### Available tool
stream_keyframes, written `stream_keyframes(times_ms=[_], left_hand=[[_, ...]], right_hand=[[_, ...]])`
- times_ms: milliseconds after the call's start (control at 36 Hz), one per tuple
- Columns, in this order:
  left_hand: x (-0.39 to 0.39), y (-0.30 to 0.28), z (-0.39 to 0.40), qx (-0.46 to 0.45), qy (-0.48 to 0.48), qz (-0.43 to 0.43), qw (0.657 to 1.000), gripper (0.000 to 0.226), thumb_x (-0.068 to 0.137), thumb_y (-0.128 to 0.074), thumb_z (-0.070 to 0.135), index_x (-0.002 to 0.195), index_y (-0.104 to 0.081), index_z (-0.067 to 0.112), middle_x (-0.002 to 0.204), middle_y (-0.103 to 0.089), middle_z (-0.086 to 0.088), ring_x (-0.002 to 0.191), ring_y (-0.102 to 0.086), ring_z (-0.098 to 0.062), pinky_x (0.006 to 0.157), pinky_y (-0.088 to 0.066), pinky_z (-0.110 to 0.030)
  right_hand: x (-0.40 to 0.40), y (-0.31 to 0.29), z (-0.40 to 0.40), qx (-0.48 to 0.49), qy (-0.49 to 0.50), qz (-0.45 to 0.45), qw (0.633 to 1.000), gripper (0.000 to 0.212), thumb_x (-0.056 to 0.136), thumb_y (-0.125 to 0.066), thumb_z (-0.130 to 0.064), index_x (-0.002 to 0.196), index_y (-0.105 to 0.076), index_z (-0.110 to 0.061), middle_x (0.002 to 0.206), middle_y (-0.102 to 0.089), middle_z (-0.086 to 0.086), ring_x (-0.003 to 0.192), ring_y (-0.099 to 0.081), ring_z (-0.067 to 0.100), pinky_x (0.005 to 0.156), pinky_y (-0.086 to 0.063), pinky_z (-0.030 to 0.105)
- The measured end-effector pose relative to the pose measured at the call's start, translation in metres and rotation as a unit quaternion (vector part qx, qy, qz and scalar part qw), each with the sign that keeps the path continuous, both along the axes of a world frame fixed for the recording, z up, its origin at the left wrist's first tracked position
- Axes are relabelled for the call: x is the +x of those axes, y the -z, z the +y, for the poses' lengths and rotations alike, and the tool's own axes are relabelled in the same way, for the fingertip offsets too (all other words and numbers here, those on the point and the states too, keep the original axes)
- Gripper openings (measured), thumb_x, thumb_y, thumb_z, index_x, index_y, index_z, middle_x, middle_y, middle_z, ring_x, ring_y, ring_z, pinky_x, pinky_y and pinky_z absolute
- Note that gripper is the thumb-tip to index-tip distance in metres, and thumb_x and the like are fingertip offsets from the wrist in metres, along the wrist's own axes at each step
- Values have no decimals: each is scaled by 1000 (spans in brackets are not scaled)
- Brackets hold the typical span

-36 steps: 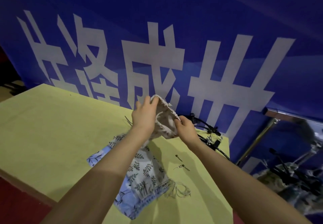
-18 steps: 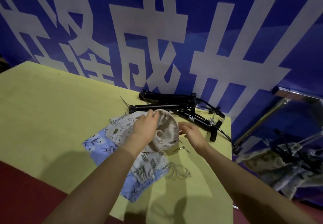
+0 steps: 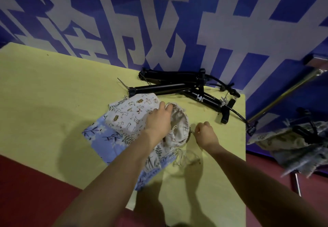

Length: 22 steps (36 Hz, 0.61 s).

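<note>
A small beige drawstring pouch (image 3: 179,125) lies on a pile of printed cloths on the yellow table (image 3: 53,93). My left hand (image 3: 159,120) reaches over the pile and grips the pouch's far rim with curled fingers. My right hand (image 3: 205,134) sits just right of the pouch, fingers curled, pinching a small dark metal piece (image 3: 192,133) against the pouch's edge. Under the pouch are a white animal-print cloth (image 3: 131,113), a blue cloth (image 3: 103,138) and a leaf-print cloth (image 3: 156,157) with frayed threads (image 3: 184,157).
Black tube-shaped tools with hoses (image 3: 177,86) lie at the table's back right corner. A blue banner with white characters (image 3: 177,22) stands right behind the table. To the right, beyond the table edge, a heap of cloth (image 3: 287,147) hangs on a stand. Red floor (image 3: 26,191) lies below.
Both hands lowered the pouch from mid-air onto the cloth pile. My right hand let go of the pouch, moved right and closed on a small metal piece. The camera tilted down.
</note>
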<state>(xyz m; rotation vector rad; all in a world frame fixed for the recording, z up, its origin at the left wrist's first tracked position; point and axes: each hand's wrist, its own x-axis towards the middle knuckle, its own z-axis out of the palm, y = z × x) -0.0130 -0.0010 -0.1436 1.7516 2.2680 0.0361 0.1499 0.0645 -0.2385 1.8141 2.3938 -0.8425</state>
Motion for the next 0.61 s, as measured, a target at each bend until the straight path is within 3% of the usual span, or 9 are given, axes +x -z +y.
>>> stream_keyframes(times_ms=[167,250,333,417,500,611], left_hand=[[1,5,2,-30,8,-37,999,72,79,-56,-7,139,-27,19,131,-34,-13,93,-52,-29,53,-38,-28],[2,6,1,-51,3,-46,998,87,76,-62,-6,144,-17,23,137,-32,-11,107,-51,-34,59,-40,-32],[2,1,0,-80,-8,-71,994,96,78,-67,4,148,-6,25,147,-25,-9,116,-47,-35,73,-45,-39],[1,-4,-1,-80,-5,-101,992,103,76,-70,7,149,-1,26,152,-20,-9,94,-53,-24,56,-41,-27],[-1,-5,1,-62,-4,-149,987,103,74,-67,-4,148,-4,31,151,-25,-8,85,-54,-19,50,-36,-24],[-4,-9,2,-33,-5,-173,984,92,77,-60,-9,147,-14,28,139,-41,-9,108,-55,-27,70,-46,-32]], right_hand=[[4,-1,-1,6,7,51,999,15,97,-40,-12,100,-50,0,102,-55,20,92,-56,38,77,-47,42],[8,-15,-2,28,42,150,987,9,98,-42,-15,96,-46,-8,92,-63,15,78,-59,34,68,-50,44],[4,-39,-3,45,26,222,974,6,97,-46,-17,98,-47,-11,83,-61,3,76,-59,27,67,-47,39],[-5,-59,-7,76,-5,267,961,5,97,-49,-19,93,-47,-15,71,-52,-12,65,-52,12,63,-44,35],[-13,-71,-15,115,-53,274,953,5,94,-54,-20,91,-52,-16,67,-51,-14,60,-48,7,59,-38,28],[-19,-75,-20,219,-176,196,939,7,87,-61,-16,87,-63,-10,78,-64,1,73,-59,22,65,-40,28]])
